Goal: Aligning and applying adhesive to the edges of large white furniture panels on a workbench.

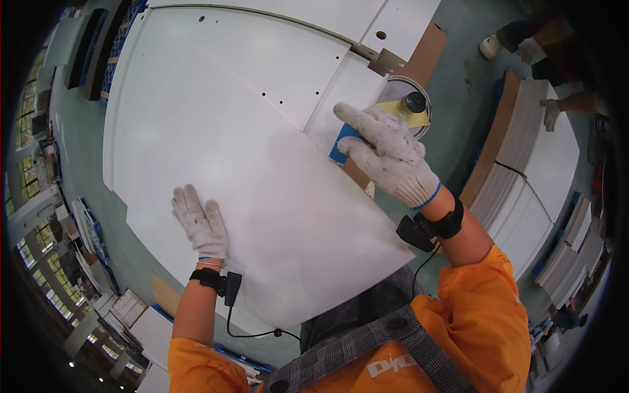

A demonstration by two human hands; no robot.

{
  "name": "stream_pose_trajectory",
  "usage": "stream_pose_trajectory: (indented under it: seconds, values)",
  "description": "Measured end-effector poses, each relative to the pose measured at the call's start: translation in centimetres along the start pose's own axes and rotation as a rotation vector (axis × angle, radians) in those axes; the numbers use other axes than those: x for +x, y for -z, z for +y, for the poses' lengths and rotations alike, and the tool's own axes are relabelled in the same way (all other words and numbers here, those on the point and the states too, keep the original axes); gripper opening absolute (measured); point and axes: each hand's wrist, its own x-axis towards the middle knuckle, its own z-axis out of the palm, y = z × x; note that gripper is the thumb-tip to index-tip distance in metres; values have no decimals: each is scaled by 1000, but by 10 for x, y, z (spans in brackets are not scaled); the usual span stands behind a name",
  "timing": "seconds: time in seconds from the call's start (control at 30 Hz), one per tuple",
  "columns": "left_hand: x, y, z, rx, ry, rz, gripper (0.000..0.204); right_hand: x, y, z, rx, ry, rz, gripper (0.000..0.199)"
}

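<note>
A large white panel [223,137] with several small holes lies in front of me. My left hand [200,224], in a dirty white knit glove, rests flat on its left part with the fingers stretched out. At the panel's right edge my right hand [392,156], gloved alike, grips a flat blue piece [339,152] between thumb and fingers; its kind is not clear. Just beyond that hand stands a round tub [427,98]. On top of it are a yellow sheet [417,119] and a black-capped bottle [413,102], partly hidden by my glove.
More white panel [341,16] continues at the far side, past a dark seam with a metal piece [385,62]. A strapped stack of white boards [517,164] stands to the right. Another person's gloved hand [551,114] touches that stack. Dark boards [85,49] lean at the far left.
</note>
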Motion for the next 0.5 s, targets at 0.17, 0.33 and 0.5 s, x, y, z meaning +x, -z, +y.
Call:
stream_pose_trajectory:
  seconds: [0.17, 0.33, 0.5]
  values:
    - [1, 1, 1, 17, 20, -27, 55, 0, 0, -2, -36, -14, -43, 37]
    - [1, 0, 0, 14, 14, -25, 55, 1, 3, -5, -22, -95, -95, 40]
    - [0, -1, -1, 22, 9, -24, 56, 3, 3, -7, -10, -156, -122, 43]
